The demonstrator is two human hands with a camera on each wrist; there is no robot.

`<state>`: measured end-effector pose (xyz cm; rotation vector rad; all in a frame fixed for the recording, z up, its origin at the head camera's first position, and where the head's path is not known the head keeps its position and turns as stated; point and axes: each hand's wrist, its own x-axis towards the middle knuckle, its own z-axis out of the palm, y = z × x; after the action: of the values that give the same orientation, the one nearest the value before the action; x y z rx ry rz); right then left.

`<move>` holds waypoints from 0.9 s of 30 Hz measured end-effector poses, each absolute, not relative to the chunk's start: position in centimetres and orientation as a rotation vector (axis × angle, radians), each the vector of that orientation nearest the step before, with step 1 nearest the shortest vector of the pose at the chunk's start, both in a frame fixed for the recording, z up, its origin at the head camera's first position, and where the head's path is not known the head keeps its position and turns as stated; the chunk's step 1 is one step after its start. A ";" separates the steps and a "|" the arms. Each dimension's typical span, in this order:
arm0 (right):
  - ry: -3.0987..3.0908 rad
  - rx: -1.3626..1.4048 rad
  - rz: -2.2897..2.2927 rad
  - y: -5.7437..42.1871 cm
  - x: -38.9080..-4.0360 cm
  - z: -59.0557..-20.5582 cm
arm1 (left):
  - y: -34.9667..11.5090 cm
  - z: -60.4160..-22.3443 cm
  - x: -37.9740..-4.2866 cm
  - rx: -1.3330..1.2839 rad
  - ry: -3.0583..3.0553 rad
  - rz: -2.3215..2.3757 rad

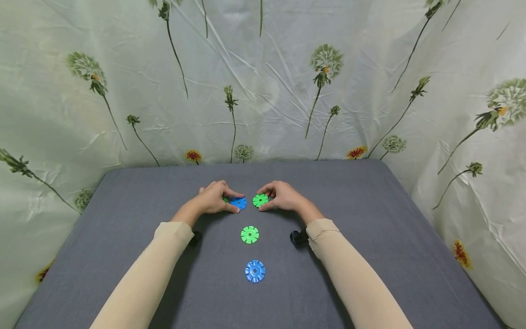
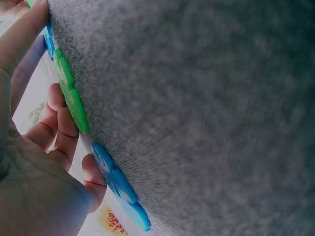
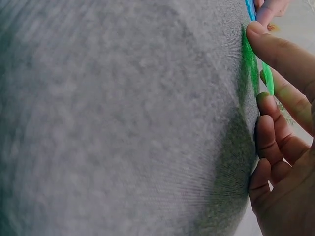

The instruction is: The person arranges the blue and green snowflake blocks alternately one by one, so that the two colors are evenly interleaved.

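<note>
Cream sleeves (image 1: 353, 274) come in from lower left and lower right of frame; near blue disc (image 1: 255, 271) lies flat at lower centre on the grey-clothed counter (image 1: 349, 292); loose green disc (image 1: 249, 235) flat just beyond it, not touching; black wrist gear (image 1: 299, 238) shows under both cuffs.

Mid-frame, left of centre: left hand (image 1: 213, 197), thumb and index fingers pinching middle blue disc (image 1: 239, 203) at its edges; in left wrist view, covered green disc (image 2: 71, 96) sits under the other fingers at upper left, outer blue disc (image 2: 120, 187) by the little finger at lower left; right of centre: right hand (image 1: 284, 196), fingers grasping held green disc (image 1: 260, 200), apart from middle blue disc; pale dandelion-print curtain (image 1: 271, 109) fills top of frame.
</note>
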<state>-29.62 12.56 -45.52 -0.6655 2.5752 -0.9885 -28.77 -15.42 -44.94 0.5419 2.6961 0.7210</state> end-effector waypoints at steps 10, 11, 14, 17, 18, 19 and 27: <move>2.571 -0.656 -0.982 12.0 -29.5 -45.5 | -15.3 -44.7 -28.7 0.537 2.691 0.712; 2.567 -0.653 -0.984 12.0 -29.5 -45.5 | -15.3 -44.7 -28.7 0.537 2.690 0.712; 2.566 -0.653 -0.978 11.9 -29.4 -45.6 | -15.3 -44.7 -28.7 0.534 2.684 0.717; 2.568 -0.660 -0.972 11.8 -29.4 -45.6 | -15.4 -44.7 -28.7 0.535 2.679 0.719; 2.569 -0.663 -0.970 11.8 -29.4 -45.6 | -15.4 -44.7 -28.7 0.536 2.678 0.719; 2.570 -0.666 -0.970 11.8 -29.4 -45.7 | -15.4 -44.7 -28.7 0.538 2.679 0.717; 2.581 -0.685 -0.952 11.8 -29.4 -45.9 | -15.4 -44.8 -28.8 0.547 2.688 0.709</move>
<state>-29.44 11.84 -45.90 -0.6848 2.5808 -0.9518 -28.79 -15.35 -44.79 0.5470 2.6881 0.7089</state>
